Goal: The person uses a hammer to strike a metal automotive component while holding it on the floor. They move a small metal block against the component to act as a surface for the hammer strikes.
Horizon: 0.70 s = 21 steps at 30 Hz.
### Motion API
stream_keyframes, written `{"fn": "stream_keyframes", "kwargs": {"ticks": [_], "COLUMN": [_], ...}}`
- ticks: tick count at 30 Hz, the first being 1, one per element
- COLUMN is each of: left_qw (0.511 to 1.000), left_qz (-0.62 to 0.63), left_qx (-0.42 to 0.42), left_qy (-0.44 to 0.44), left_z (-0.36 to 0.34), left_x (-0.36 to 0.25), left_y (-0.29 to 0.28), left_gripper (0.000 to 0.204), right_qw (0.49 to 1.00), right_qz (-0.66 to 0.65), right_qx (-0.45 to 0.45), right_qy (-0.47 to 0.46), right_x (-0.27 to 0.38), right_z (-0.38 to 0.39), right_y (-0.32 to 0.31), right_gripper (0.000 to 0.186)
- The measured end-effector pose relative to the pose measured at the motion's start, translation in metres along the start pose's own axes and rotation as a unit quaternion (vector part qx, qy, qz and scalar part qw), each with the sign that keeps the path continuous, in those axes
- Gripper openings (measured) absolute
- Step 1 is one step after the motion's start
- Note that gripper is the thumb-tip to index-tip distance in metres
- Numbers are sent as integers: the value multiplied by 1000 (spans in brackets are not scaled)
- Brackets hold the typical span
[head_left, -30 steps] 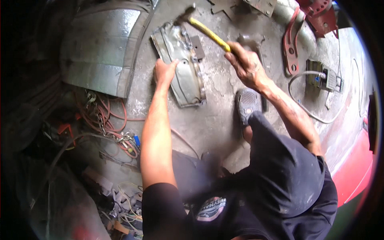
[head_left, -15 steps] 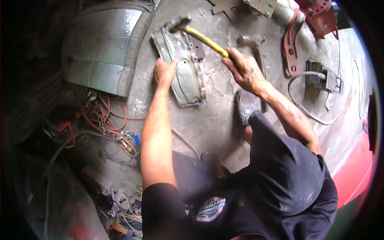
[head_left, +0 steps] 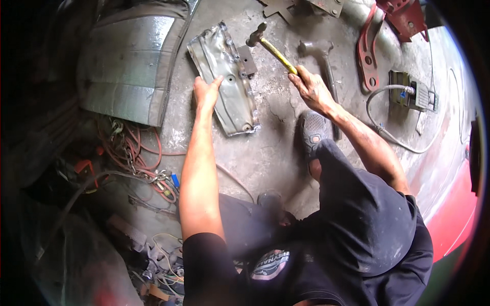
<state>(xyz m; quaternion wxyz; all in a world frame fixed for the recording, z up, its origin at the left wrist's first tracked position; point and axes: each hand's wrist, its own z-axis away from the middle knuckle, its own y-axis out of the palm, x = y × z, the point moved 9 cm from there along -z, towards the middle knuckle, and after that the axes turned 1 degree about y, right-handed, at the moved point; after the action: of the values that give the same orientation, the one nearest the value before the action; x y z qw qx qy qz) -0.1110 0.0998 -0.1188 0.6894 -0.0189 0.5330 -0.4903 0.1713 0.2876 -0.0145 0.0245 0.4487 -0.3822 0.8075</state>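
Yellow handle [head_left: 278, 53] in curled right fingers [head_left: 304, 74].

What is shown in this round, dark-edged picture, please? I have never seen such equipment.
There is no robot here: a person works with two bare hands. The camera, a wide fisheye one, is worn on the head and looks down, so straight edges appear bent. The left hand grips the edge of a bent sheet-metal panel on the grey floor. The right hand holds a yellow-handled hammer; its head is beside the panel, not touching it. Farther right lie a second hammer, a red metal bracket and what looks like a foot pedal.
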Motion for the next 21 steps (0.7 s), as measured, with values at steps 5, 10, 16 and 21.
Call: {"fn": "stream_keyframes", "kwargs": {"ticks": [5, 10, 16, 21], "left_qw": [995, 998, 1000, 997], "left_qz": [84, 63, -2, -63], "left_qx": [55, 20, 31, -10], "left_qy": [-9, 20, 6, 45], "left_z": [4, -22, -16, -17], "left_x": [2, 5, -17, -27], "left_y": [20, 6, 3, 10], "left_gripper": [61, 61, 53, 62], "right_qw": [1000, 995, 950, 983], "right_qz": [12, -10, -102, 149], "right_qx": [15, -7, -97, 105], "right_qy": [-9, -102, -281, -14], "right_x": [-9, 60, 119, -20], "right_z": [14, 22, 29, -6], "right_y": [-1, -13, -48, 20], "right_gripper": [26, 28, 38, 23]}}
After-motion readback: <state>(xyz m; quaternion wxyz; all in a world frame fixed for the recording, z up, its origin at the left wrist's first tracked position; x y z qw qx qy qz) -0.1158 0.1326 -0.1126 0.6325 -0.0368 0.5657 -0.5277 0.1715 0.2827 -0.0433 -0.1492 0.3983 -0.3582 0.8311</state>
